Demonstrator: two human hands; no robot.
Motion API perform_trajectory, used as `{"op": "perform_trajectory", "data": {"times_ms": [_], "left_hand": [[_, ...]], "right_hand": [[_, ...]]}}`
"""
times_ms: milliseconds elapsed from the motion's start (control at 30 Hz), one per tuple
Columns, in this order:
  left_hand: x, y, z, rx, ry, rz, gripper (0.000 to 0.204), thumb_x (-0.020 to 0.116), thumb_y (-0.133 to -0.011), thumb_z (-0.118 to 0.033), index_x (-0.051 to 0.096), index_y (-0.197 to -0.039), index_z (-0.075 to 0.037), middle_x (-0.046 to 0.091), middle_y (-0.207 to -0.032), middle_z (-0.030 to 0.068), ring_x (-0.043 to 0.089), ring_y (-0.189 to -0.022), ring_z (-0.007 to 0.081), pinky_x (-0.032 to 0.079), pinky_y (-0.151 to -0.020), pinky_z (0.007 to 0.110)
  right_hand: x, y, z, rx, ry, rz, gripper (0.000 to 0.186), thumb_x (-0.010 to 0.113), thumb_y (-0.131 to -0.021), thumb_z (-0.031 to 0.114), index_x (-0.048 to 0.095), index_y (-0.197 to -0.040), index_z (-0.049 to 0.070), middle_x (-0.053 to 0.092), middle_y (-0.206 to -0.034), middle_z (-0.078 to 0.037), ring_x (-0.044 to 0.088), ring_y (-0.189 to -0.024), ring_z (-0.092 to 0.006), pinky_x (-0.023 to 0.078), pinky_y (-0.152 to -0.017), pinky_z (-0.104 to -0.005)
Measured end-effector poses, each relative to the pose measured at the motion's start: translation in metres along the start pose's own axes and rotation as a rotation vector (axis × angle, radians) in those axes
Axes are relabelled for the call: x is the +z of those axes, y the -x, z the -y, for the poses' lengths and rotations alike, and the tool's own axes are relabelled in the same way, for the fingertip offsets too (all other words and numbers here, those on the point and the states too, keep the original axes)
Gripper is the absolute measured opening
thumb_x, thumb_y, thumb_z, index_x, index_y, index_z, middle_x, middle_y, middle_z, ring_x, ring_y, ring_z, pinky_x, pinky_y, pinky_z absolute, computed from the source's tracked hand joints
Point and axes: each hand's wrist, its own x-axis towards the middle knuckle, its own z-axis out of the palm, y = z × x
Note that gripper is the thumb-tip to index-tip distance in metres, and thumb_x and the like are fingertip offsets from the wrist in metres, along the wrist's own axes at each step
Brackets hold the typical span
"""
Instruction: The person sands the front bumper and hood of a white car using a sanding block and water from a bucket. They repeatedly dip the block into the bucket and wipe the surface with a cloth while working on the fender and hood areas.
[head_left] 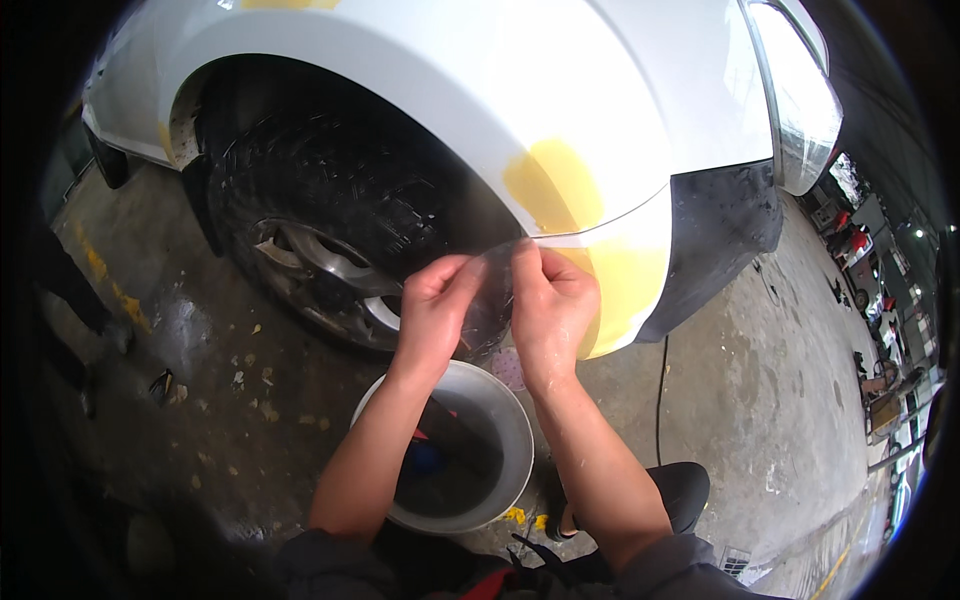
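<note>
Where the two hands nearly meet, one thin sheet (488, 308), dark grey, see-through in look, lightly creased; material not clear. Position: hanging between the hands, before the wheel arch. Left hand (435, 308): thumb and forefinger closed on the sheet's left side, remaining fingers curled. Right hand (553, 312): thumb and forefinger pinching the opposite side, pale specks on the wrist. Upper edge short, spanning thumb to thumb; lower edge loose, its outline lost against the dark background.

Below the hands, between the forearms: one pale round bucket (520, 420), dark liquid inside, with a blue item (427, 457) and a red one, both partly hidden. Open air between the wrists, above its rim.

Beyond the right hand: white car body (450, 60), one yellow patch (555, 185) above the fingers, another to their right; a seam curves away from the fingertips. Contact with the panel cannot be told.

Beyond the left hand: black tyre (310, 170), spoked metal rim, curved arch edge overhead.

Right of the right forearm: broad concrete floor (740, 400), crossed by a black cable (661, 400). Far left of the hands: another person's dark-clad leg (70, 285).
</note>
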Motion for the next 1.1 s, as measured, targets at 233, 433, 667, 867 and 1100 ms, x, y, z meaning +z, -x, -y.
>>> {"op": "perform_trajectory", "data": {"times_ms": [233,433,667,867,1100], "left_hand": [[0.010,0.003,-0.002,0.066,-0.097,0.047,0.017,0.066,-0.104,-0.015,0.073,-0.103,0.001,0.065,-0.085,-0.0057,0.052,-0.078,0.0015,0.043,-0.068,0.021],[0.024,0.004,-0.010,0.086,-0.097,0.099,0.016,0.066,-0.104,-0.012,0.073,-0.106,0.002,0.063,-0.084,-0.0058,0.051,-0.077,0.0015,0.043,-0.068,0.020],[0.011,0.003,-0.001,-0.028,0.069,0.032,0.015,0.065,-0.104,-0.011,0.074,-0.106,0.002,0.069,-0.089,-0.0032,0.058,-0.081,0.0024,0.048,-0.072,0.021],[0.011,0.006,0.000,0.053,-0.081,0.013,0.019,0.067,-0.103,-0.016,0.073,-0.106,0.002,0.069,-0.089,-0.0027,0.058,-0.081,0.0030,0.048,-0.072,0.021],[-0.077,0.104,0.116,-0.773,0.396,0.002,0.051,0.043,-0.108,-0.055,0.051,-0.139,-0.015,0.069,-0.116,0.0051,0.067,-0.094,0.0158,0.056,-0.080,0.033]], "right_hand": [[-0.011,-0.001,0.011,-0.029,-0.077,-0.038,0.041,0.068,-0.098,0.019,0.059,-0.066,-0.004,0.049,-0.057,0.004,0.040,-0.057,-0.0051,0.034,-0.050,-0.0283],[-0.029,-0.010,0.016,-0.088,-0.061,-0.037,0.044,0.066,-0.100,0.019,0.057,-0.062,-0.002,0.047,-0.056,0.005,0.039,-0.055,-0.0045,0.033,-0.049,-0.0282],[-0.012,-0.007,0.000,-0.103,0.001,-0.021,0.043,0.067,-0.100,0.023,0.061,-0.066,-0.002,0.053,-0.058,0.003,0.044,-0.055,-0.0052,0.037,-0.049,-0.0287],[-0.017,-0.005,0.006,-0.015,-0.043,0.033,0.040,0.068,-0.099,0.024,0.067,-0.069,-0.002,0.059,-0.058,-0.001,0.049,-0.052,-0.0102,0.043,-0.050,-0.0312],[-0.009,0.021,-0.050,-0.278,0.493,0.337,0.033,0.068,-0.094,0.029,0.075,-0.077,0.002,0.067,-0.070,-0.024,0.072,-0.068,-0.0385,0.057,-0.063,-0.0432]]}}
